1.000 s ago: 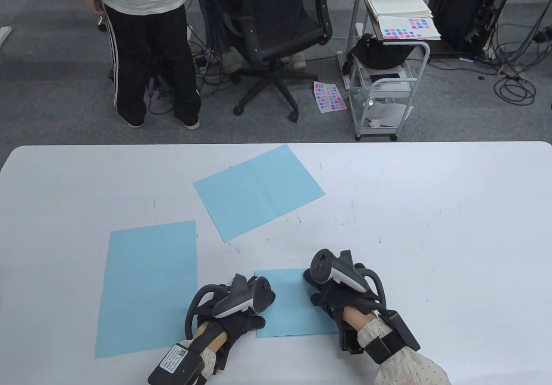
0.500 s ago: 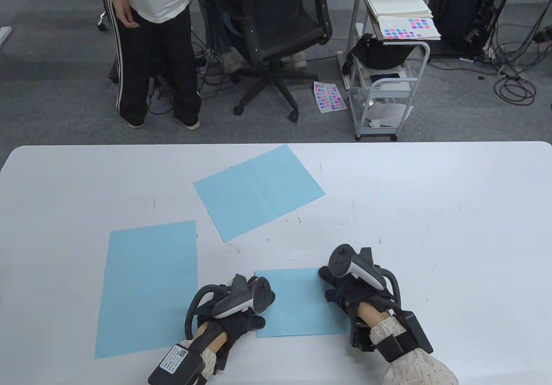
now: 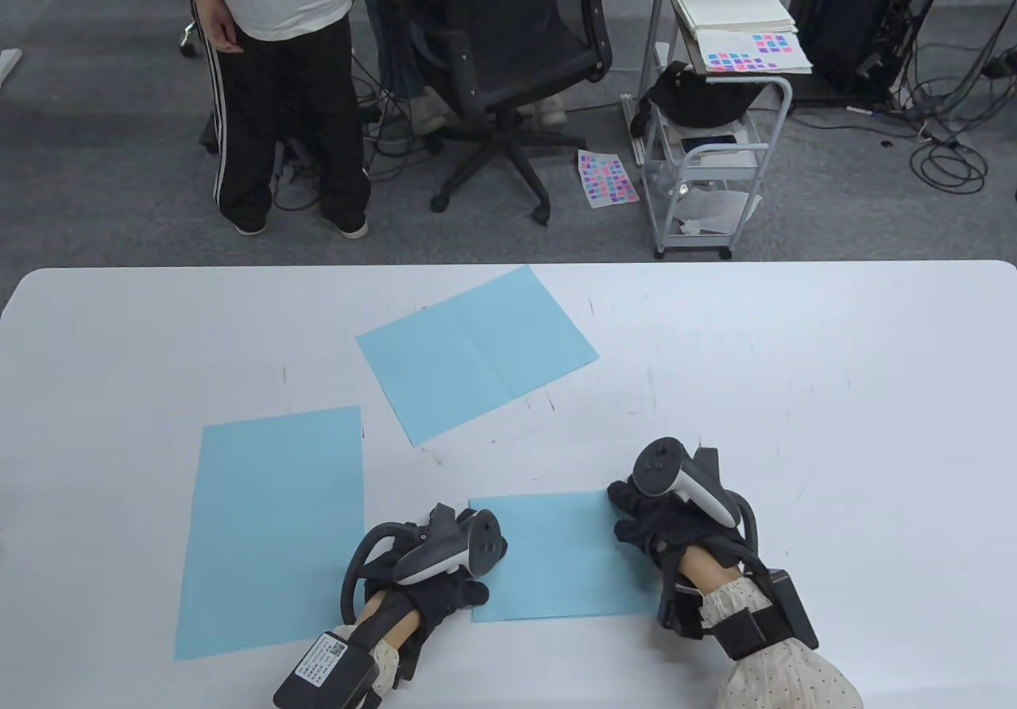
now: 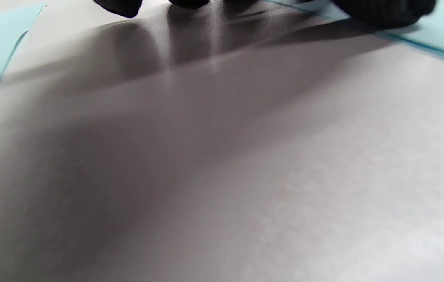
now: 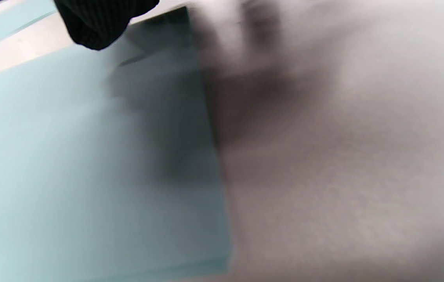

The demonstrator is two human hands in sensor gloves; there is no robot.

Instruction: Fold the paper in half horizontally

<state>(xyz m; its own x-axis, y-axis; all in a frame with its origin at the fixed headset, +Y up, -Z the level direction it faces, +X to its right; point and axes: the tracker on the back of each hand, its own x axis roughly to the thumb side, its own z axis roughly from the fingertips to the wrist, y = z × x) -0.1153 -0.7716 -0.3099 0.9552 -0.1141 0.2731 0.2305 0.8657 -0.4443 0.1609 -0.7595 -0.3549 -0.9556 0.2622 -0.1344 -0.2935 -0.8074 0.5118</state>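
Table view: the folded blue paper (image 3: 556, 558) lies flat between both hands — left hand (image 3: 433, 582) rests on its left edge, right hand (image 3: 659, 522) on its far right corner. Left wrist view: fingers (image 4: 382, 11) press the sheet. Right wrist view: one fingertip (image 5: 96, 23) over the paper; whether fingers are apart or together, I cannot tell.

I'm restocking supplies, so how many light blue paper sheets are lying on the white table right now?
3: a folded sheet between both hands at the near edge, a flat sheet to its left, and a creased sheet farther back. None seems hidden.
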